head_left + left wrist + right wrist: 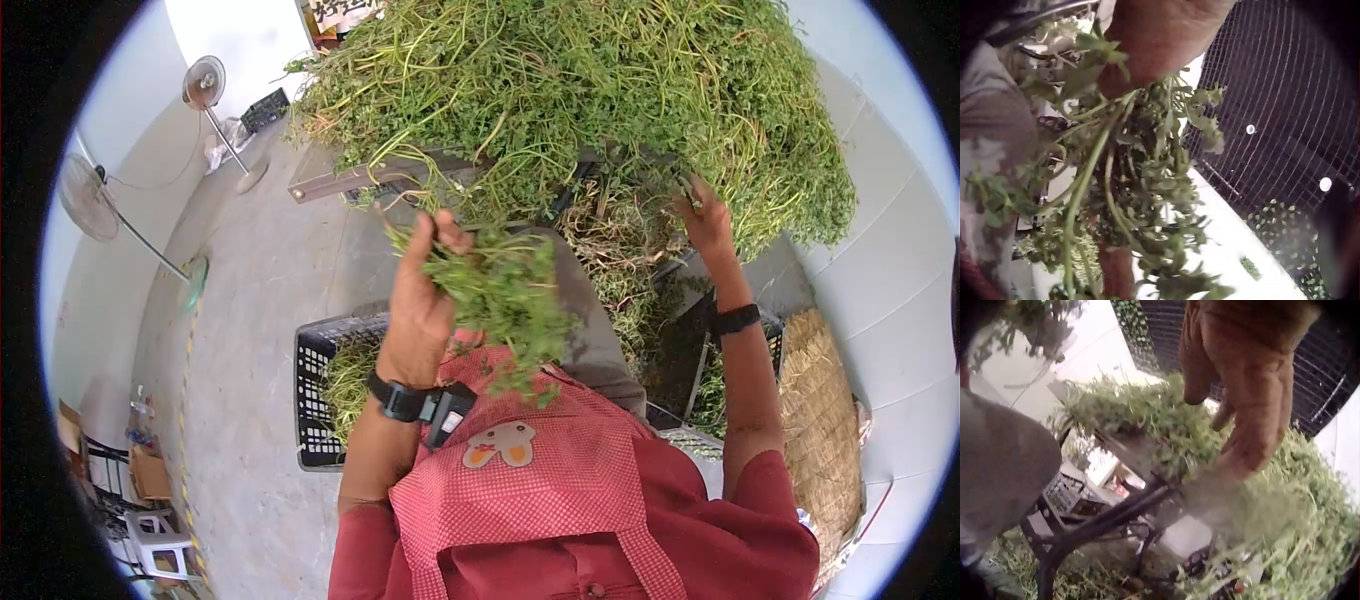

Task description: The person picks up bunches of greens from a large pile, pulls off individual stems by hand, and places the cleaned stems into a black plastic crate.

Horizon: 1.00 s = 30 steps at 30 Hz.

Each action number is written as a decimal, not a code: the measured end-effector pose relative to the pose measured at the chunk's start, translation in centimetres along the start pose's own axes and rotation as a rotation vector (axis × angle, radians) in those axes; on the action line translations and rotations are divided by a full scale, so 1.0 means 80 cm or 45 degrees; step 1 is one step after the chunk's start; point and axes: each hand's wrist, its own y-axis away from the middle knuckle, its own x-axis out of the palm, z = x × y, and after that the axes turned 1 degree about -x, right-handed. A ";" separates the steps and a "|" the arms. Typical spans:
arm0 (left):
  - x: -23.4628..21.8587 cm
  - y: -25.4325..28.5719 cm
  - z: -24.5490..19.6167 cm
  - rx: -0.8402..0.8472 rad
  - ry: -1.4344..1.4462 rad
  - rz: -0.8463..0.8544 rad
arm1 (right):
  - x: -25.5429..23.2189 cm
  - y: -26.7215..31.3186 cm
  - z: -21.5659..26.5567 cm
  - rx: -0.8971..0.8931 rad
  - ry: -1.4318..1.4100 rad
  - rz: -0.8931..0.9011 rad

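Note:
My left hand [418, 305] grips a small bunch of green leafy stems [505, 300] over the lap. In the left wrist view the stems [1091, 169] hang below the hand, with leaves spreading from their ends. My right hand [708, 222] is at the lower right edge of a big heap of the same greens [580, 90]. In the right wrist view its thumb [1196, 387] stands apart from the fingers [1250, 450], which point down at blurred greens. Their tips are partly lost in the blur.
The heap lies on a table with a metal edge [340, 178]. Drier stems [625, 260] lie below it. A black crate [320, 400] with greens stands on the left, another crate [700, 370] on the right beside a straw mat [820, 420]. Two fans [205, 85] stand at the far left.

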 end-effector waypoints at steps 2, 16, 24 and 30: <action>0.001 0.002 0.023 -0.051 -0.038 -0.119 | -0.011 -0.005 0.040 -0.070 -0.059 -0.054; -0.029 0.016 0.064 -0.335 -0.170 -0.051 | 0.008 0.088 0.251 -0.217 -0.615 0.487; -0.027 0.023 0.075 -0.367 -0.384 -0.045 | 0.006 0.097 0.220 0.295 -1.089 0.583; -0.028 0.026 0.074 -0.417 -0.458 -0.077 | 0.005 0.106 0.215 0.342 -0.997 0.748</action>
